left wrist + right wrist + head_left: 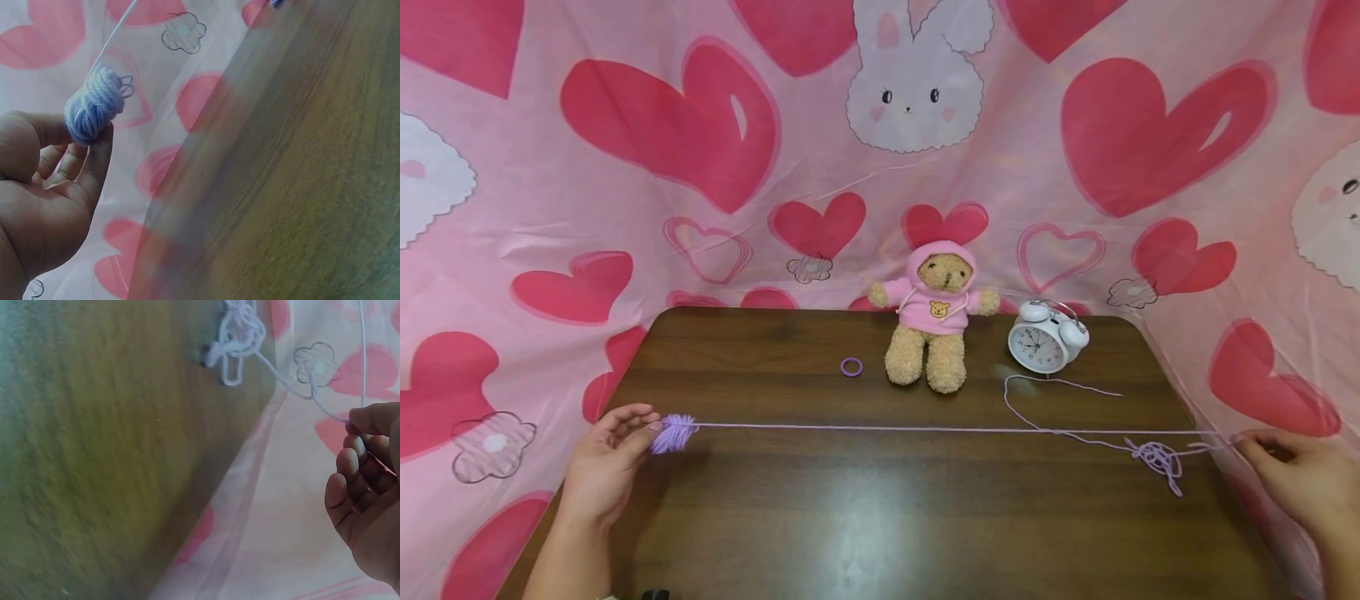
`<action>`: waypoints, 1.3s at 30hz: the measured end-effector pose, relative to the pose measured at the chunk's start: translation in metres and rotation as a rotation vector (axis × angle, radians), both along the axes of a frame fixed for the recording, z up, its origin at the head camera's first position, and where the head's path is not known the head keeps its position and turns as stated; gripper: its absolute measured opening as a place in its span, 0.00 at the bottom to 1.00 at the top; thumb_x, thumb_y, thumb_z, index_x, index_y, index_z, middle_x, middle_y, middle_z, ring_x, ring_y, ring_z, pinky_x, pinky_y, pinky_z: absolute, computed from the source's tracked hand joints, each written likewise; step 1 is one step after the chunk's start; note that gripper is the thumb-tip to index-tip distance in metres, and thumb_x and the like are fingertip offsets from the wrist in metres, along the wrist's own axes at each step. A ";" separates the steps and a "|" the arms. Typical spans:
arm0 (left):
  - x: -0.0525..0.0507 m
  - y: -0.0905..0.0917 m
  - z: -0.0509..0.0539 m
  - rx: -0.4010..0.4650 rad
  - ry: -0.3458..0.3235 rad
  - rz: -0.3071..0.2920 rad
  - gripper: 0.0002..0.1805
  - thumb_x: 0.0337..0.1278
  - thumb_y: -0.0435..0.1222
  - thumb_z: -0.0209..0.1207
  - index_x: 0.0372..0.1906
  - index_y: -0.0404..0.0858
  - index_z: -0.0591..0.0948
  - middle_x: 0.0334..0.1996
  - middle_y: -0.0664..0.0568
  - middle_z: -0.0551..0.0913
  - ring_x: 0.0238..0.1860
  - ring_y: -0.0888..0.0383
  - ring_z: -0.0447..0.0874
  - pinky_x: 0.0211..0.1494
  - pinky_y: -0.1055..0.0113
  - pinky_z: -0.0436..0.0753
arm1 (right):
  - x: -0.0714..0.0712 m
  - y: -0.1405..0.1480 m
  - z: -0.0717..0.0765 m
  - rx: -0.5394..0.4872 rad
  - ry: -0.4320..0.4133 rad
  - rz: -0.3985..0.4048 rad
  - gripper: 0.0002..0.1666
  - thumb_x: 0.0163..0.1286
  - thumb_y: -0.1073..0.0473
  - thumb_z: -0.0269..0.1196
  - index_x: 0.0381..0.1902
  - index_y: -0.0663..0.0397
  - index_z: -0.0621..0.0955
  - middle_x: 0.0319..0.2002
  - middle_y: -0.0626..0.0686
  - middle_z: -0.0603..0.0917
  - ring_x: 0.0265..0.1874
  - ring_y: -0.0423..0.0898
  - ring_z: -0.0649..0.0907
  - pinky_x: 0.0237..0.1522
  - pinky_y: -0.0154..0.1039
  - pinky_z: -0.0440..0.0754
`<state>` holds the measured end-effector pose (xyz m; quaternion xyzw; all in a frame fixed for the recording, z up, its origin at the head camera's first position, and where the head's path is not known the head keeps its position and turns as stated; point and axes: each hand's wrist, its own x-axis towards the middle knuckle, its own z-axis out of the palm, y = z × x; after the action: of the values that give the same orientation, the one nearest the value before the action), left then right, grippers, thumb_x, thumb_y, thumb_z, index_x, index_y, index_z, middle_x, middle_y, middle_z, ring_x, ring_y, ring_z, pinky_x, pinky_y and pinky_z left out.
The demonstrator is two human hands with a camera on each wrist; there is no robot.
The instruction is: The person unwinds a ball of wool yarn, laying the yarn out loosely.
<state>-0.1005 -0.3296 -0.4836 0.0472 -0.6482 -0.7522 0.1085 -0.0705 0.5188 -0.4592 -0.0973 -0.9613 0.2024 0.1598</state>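
Note:
Between thumb and fingers, my left hand pinches a small wound bundle of lilac yarn at the table's left side. In the left wrist view the yarn bundle sits on the fingertips, a strand leading up from it. That yarn strand stretches straight across to my right hand, which pinches it past the table's right edge. From the right fingertips, seen in the right wrist view, more yarn runs to a loose tangle. The tangle rests on the table near the right hand, its tail curving toward the clock.
A teddy bear in a pink hoodie sits at the back of the brown table. Right of it stands a white alarm clock. A purple ring lies left of the bear. Pink heart-patterned cloth surrounds the table.

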 end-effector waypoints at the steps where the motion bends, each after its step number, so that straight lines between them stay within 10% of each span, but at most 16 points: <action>1: 0.000 0.000 0.000 -0.003 -0.003 -0.002 0.15 0.68 0.20 0.59 0.49 0.42 0.81 0.41 0.56 0.86 0.41 0.66 0.84 0.37 0.76 0.79 | 0.000 0.000 -0.002 0.006 -0.006 0.011 0.15 0.67 0.55 0.69 0.33 0.64 0.86 0.21 0.17 0.75 0.23 0.16 0.67 0.22 0.27 0.67; 9: 0.000 0.006 -0.001 -0.022 -0.025 -0.039 0.14 0.69 0.21 0.58 0.52 0.39 0.80 0.43 0.56 0.86 0.44 0.66 0.82 0.40 0.76 0.79 | -0.009 -0.014 -0.021 0.085 -0.139 0.110 0.14 0.67 0.56 0.68 0.36 0.65 0.88 0.30 0.64 0.88 0.27 0.54 0.84 0.27 0.46 0.75; 19: -0.004 0.017 -0.001 -0.054 -0.060 -0.051 0.13 0.70 0.22 0.58 0.53 0.38 0.79 0.43 0.56 0.86 0.45 0.66 0.82 0.43 0.76 0.81 | -0.015 -0.031 -0.035 0.071 -0.204 0.223 0.09 0.69 0.55 0.68 0.39 0.55 0.89 0.38 0.61 0.90 0.33 0.45 0.84 0.31 0.43 0.76; 39: -0.009 0.029 0.005 -0.089 -0.100 -0.054 0.12 0.71 0.24 0.59 0.52 0.40 0.79 0.43 0.57 0.84 0.44 0.64 0.81 0.44 0.76 0.81 | -0.014 -0.049 -0.006 0.036 -0.107 0.211 0.10 0.67 0.57 0.70 0.43 0.56 0.90 0.35 0.60 0.90 0.29 0.22 0.75 0.27 0.35 0.72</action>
<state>-0.1096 -0.3003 -0.4784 0.0621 -0.6868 -0.7219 0.0575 -0.0848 0.4702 -0.4647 -0.0034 -0.9768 0.1955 0.0876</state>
